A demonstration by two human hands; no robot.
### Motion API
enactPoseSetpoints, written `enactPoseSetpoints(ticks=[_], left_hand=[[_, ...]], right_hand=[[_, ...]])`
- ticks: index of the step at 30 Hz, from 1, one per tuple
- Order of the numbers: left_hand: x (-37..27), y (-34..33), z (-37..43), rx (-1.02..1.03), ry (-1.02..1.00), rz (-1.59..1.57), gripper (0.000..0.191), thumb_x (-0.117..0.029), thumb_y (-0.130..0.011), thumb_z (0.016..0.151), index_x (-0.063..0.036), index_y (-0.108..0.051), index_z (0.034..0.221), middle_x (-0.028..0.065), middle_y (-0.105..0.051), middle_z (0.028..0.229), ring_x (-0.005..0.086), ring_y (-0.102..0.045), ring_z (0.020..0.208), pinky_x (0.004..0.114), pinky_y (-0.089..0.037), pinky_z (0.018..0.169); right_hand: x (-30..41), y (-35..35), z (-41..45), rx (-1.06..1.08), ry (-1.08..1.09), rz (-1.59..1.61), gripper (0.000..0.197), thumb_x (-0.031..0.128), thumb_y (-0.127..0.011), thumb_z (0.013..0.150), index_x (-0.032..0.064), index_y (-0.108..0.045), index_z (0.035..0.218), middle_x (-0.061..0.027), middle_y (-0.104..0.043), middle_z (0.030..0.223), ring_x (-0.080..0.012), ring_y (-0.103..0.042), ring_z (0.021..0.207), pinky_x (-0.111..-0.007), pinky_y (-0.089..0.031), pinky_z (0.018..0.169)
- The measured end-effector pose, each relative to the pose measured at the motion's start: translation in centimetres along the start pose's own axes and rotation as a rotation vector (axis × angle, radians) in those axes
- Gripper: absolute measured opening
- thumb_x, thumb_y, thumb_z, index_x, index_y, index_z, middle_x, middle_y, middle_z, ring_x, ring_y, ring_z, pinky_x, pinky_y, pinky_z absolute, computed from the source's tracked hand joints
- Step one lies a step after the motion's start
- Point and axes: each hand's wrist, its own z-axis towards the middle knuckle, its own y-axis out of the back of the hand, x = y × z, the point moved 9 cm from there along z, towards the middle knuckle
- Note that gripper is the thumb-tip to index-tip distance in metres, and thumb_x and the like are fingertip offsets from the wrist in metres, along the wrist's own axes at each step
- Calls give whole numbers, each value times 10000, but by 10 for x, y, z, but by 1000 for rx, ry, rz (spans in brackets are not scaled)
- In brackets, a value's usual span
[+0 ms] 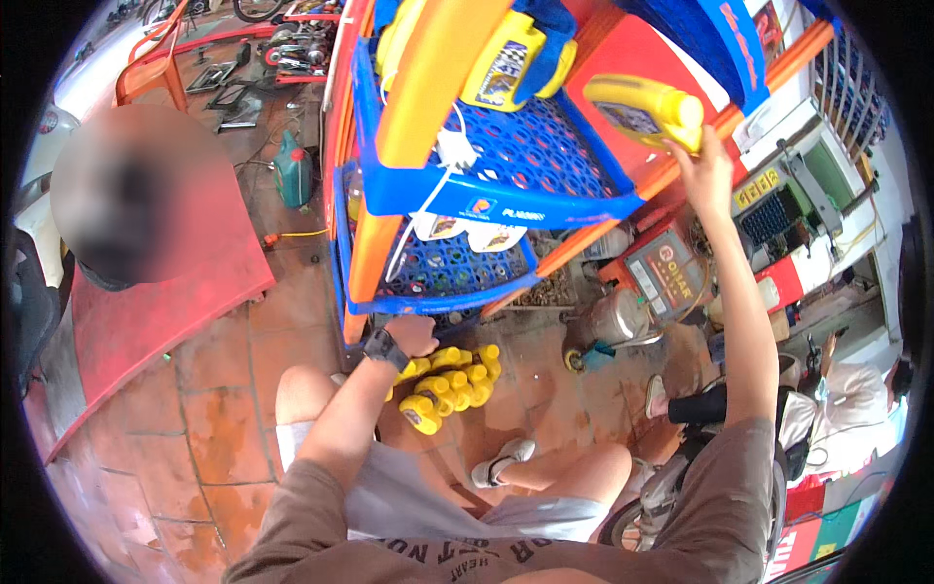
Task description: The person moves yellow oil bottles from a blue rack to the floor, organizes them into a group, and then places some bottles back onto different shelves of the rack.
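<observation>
My right hand (pixel 704 179) grips a yellow plastic bottle (pixel 627 98) near its capped end. That bottle is tilted, in front of the red panel at the right side of a blue-and-orange plastic shelf rack (pixel 438 186). Low by the rack's bottom tier is my left hand (pixel 412 335), below which a watch circles the wrist. Its fingers look curled, but their tips are hidden, so a hold cannot be made out. Several yellow bottles (pixel 456 379) stand grouped on the tiled floor just beside it. Another yellow bottle (pixel 503 62) stands on the upper shelf.
A white plug adapter with a cable (pixel 456 150) hangs over the shelf's front edge. Left of the rack are a green jug (pixel 292 171) and a red slanted panel (pixel 168 292), with a blurred person's head above it. A metal tank (pixel 620 314) and a parked motorcycle (pixel 657 489) are on the right.
</observation>
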Motion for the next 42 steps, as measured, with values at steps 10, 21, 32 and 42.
enactPoseSetpoints(ticks=[10,21,32,42], left_hand=[[67,-38,-36,269,138,232,437,-432,-541,768,-63,-623,987,184,-630,962,324,-608,892,438,-469,775],[74,14,-100,238,241,226,378,-317,-588,771,-52,-601,1039,177,-636,880,354,-608,846,432,-484,748],[45,53,-63,-17,207,51,349,-292,-591,775,-52,-581,1029,182,-630,854,346,-614,826,425,-501,731],[41,49,-52,-12,256,22,368,-283,-596,757,-54,-586,1045,172,-631,879,336,-611,848,418,-508,744]], right_hand=[[105,48,-232,483,-518,831,267,160,-669,796,-4,-591,991,-88,-653,817,-102,-600,754,-272,-482,663],[328,-123,-505,1177,-391,799,426,330,-715,685,24,-575,947,-182,-627,819,-344,-615,744,-426,-486,659],[406,-231,-589,986,-604,749,380,259,-747,641,36,-532,861,-172,-614,766,-358,-596,752,-423,-472,655],[396,-263,-627,1248,-597,715,530,264,-752,664,-7,-508,1048,-199,-609,937,-365,-585,886,-402,-474,758]])
